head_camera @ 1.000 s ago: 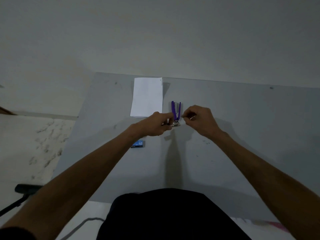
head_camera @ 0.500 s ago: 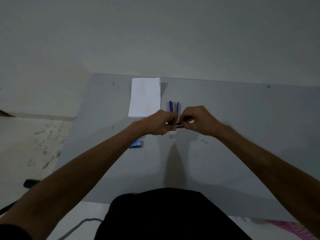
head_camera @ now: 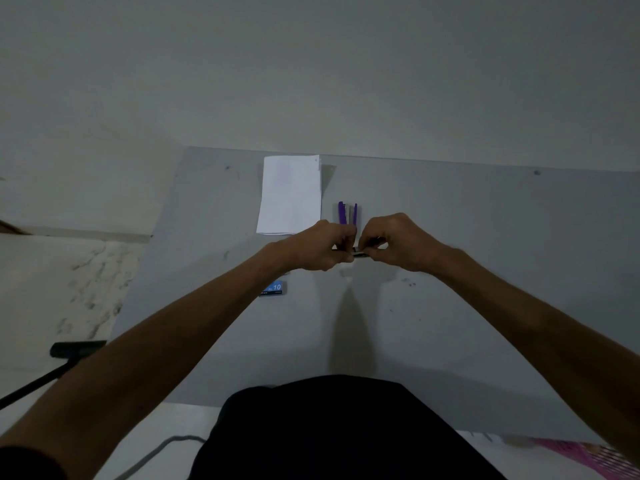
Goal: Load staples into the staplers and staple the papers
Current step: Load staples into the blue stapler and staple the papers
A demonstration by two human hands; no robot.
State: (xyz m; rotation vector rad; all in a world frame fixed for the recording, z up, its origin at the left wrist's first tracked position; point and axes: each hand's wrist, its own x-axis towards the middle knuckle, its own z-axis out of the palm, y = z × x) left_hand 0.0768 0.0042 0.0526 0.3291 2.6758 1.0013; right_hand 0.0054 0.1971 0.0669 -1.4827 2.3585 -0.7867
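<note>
Pinching a purple stapler (head_camera: 347, 214) between them, the left hand (head_camera: 322, 245) and right hand (head_camera: 398, 242) meet above the grey table (head_camera: 485, 271); perhaps staples sit at the fingertips, too dim to tell.

A purple stapler (head_camera: 347, 213), white papers (head_camera: 291, 195), a blue staple box (head_camera: 273, 289), seemingly grey table (head_camera: 485, 237).
</note>
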